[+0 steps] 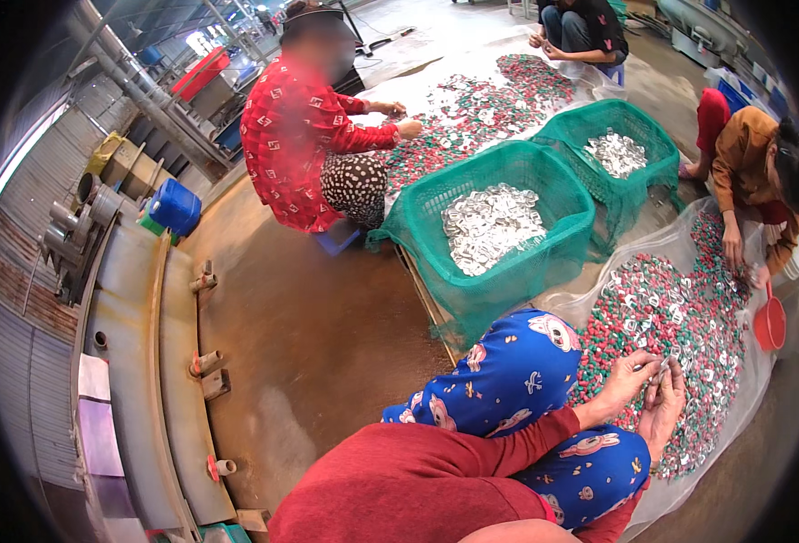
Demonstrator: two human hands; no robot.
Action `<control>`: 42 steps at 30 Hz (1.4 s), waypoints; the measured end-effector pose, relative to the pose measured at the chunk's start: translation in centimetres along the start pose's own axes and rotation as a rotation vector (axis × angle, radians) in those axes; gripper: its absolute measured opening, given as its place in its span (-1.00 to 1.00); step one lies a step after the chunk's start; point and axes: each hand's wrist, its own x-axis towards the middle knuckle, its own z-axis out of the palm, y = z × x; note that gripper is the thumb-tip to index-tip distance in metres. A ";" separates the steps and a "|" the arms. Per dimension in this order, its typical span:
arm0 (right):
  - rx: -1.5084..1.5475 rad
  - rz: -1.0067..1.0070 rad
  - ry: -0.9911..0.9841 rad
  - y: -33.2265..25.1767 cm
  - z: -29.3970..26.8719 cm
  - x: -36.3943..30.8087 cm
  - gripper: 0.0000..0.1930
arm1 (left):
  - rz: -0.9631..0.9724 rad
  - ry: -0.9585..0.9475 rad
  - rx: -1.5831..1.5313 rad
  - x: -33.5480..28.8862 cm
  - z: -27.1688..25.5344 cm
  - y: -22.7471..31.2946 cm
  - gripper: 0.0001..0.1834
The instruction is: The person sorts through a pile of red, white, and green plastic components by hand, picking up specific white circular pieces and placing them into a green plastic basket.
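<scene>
My left hand point(628, 385) and my right hand point(663, 407) meet above a spread pile of small pieces point(651, 312), red, green, white and silvery. Fingertips of both hands are pinched together on a small silvery piece point(664, 363), mostly hidden by the fingers. The pile lies on a pale translucent sheet point(751, 387) in front of my knees. Beyond my left knee stands a green plastic basket point(508, 276) lined with green netting. Silvery flat pieces point(493, 226) with openings in them are heaped inside it.
A second netted green basket point(657, 176) holds more silvery pieces. One person in brown point(741, 167) works at the far side of my pile, near a red scoop point(769, 324). A person in red point(295, 136) and another person point(589, 32) sit around a farther pile point(472, 113). Metal troughs point(133, 362) run along the left.
</scene>
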 end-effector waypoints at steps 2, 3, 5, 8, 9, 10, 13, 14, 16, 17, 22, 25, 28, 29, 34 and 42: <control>0.014 -0.016 0.011 0.1 1.1 -0.5 -0.69 | 0.073 0.034 0.060 0.1 -0.1 -0.3 -0.83; 0.024 -0.036 0.035 0.0 1.4 -0.7 -0.70 | 0.138 0.059 0.116 0.1 0.1 -0.3 -0.82; 0.099 -0.042 -0.012 0.5 0.0 -0.3 -0.70 | 0.278 0.083 0.251 0.0 0.3 -0.1 -0.84; 0.235 -0.016 0.111 -0.2 0.0 -0.4 -0.72 | 0.669 0.086 0.660 -0.8 1.6 1.5 -0.89; 0.236 -0.020 0.112 -0.3 0.3 -0.5 -0.72 | 0.670 0.083 0.660 -0.5 1.4 1.5 -0.89; 0.173 -0.026 0.065 -0.2 0.5 -0.6 -0.71 | 0.559 0.062 0.609 -0.2 0.8 1.5 -0.90; 0.127 -0.069 -0.083 0.2 -1.4 -0.3 -0.72 | 0.457 0.010 0.503 -0.5 1.2 1.9 -0.90; 0.189 -0.070 -0.005 0.2 -2.2 -0.2 -0.73 | 0.575 0.004 0.592 -0.6 1.9 1.9 -0.90; 0.262 -0.046 0.236 -0.7 0.1 -0.6 -0.76 | 0.697 0.006 0.733 -0.4 1.9 1.7 -0.91; 0.261 -0.048 0.240 -0.8 0.4 -1.1 -0.76 | 0.696 0.002 0.731 -0.6 1.8 1.6 -0.91; 0.186 -0.028 -0.072 -0.3 -2.3 -0.7 -0.71 | 0.627 -0.027 0.615 -0.7 1.5 1.5 -0.89; 0.230 0.042 0.053 -0.9 -0.6 -0.7 -0.72 | 0.617 0.017 0.668 -0.9 1.7 2.2 -0.90; 0.108 0.063 0.249 -1.5 2.8 -1.6 -0.67 | 0.578 -0.009 0.595 -1.1 0.6 2.9 -0.91; 0.106 0.065 0.249 -0.7 0.5 -1.2 -0.67 | 0.577 -0.006 0.594 -1.2 1.0 3.0 -0.91; -0.284 -0.284 0.022 0.0 -2.2 -1.7 -0.73 | 0.659 -0.047 0.697 -1.1 2.1 2.5 -0.89; 0.257 0.006 0.003 0.6 -4.3 -0.3 -0.63 | 0.395 -0.110 0.532 -1.3 1.9 3.8 -0.82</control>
